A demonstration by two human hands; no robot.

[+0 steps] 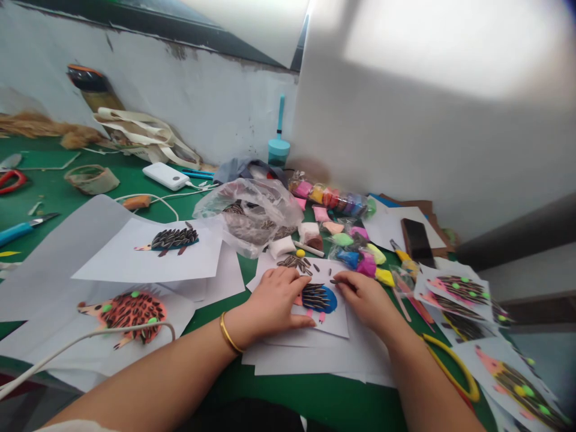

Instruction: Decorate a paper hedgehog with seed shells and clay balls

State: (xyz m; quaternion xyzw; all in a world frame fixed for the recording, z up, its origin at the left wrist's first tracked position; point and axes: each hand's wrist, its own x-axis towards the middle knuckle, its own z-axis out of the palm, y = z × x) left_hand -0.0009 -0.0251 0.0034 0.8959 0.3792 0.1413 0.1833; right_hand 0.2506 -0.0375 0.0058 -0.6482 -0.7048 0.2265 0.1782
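A hedgehog picture (328, 295) with a blue clay body, pink feet and rows of sunflower seeds lies on white paper (339, 328) in front of me. My left hand (274, 303) rests flat at its left side, fingers apart, partly covering the pink head. At the right side, my right hand (362, 297) pinches a sunflower seed (333, 281) between thumb and forefinger, just above the blue body. Several loose seeds (294, 263) and a yellow clay ball (300, 254) lie on the paper behind the hands.
A plastic bag of seeds (252, 210) and packets of coloured clay (360, 259) stand behind. Finished hedgehog pictures lie left (128, 313) and right (513, 378). Yellow-handled scissors (454, 366) lie near my right forearm. A cable (90, 345) crosses the left papers; a phone (416, 240) lies right.
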